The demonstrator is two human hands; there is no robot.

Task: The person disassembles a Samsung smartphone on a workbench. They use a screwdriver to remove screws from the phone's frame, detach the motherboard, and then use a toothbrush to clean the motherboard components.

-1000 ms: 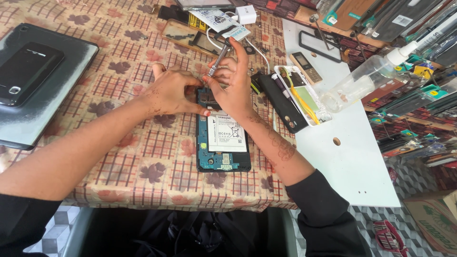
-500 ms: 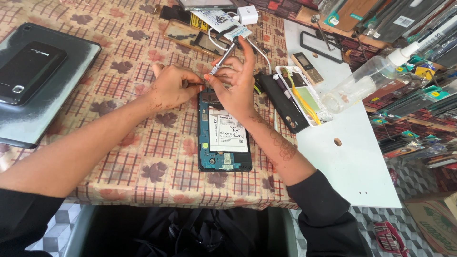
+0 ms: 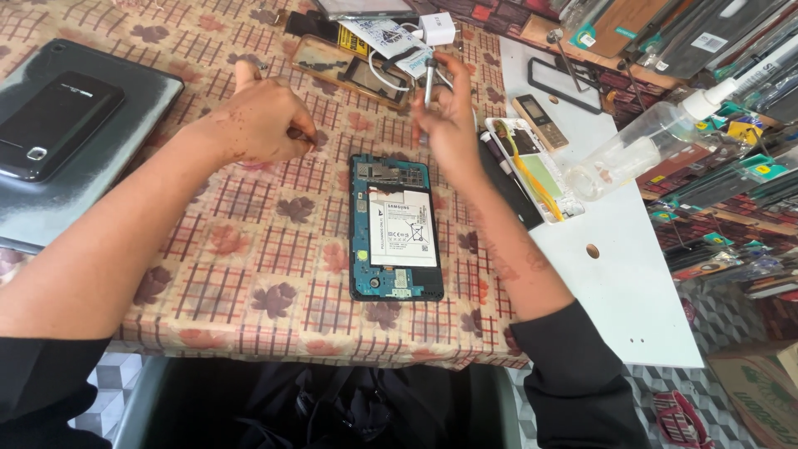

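We record one opened phone (image 3: 395, 226), back cover off, battery and blue circuit board exposed, lying flat on the chequered cloth of the counter (image 3: 249, 258). Our right hand (image 3: 449, 125) hovers just above the phone's top edge, fingers closed round a slim metal tool (image 3: 429, 79) held upright. Our left hand (image 3: 262, 120) is loosely curled to the left of the phone, apart from it — whether it pinches anything we cannot tell. Also present: a dark tablet (image 3: 75, 150) with a black phone (image 3: 50, 125) on it at far left, and a clear spray bottle (image 3: 640, 150) on the white board (image 3: 632, 283) to the right.
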